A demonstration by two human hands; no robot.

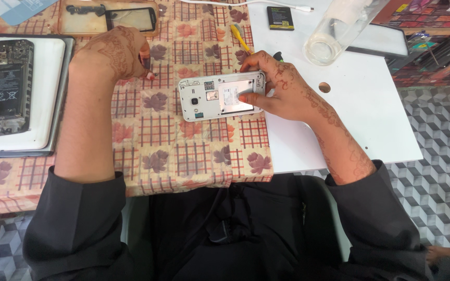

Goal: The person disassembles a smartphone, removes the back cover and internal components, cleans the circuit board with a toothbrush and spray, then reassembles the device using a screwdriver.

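Between my left hand [114, 52] and the opened white phone [220, 96] the tablecloth [154, 140] is free until the near edge. At the left edge a tray [37, 93] blocks; at the far edge lie a glass panel [110, 18] and a clear bottle [337, 28].

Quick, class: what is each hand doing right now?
Left hand: curled shut; what it holds cannot be told.
Right hand: holds the white phone, thumb pressed into its open back.
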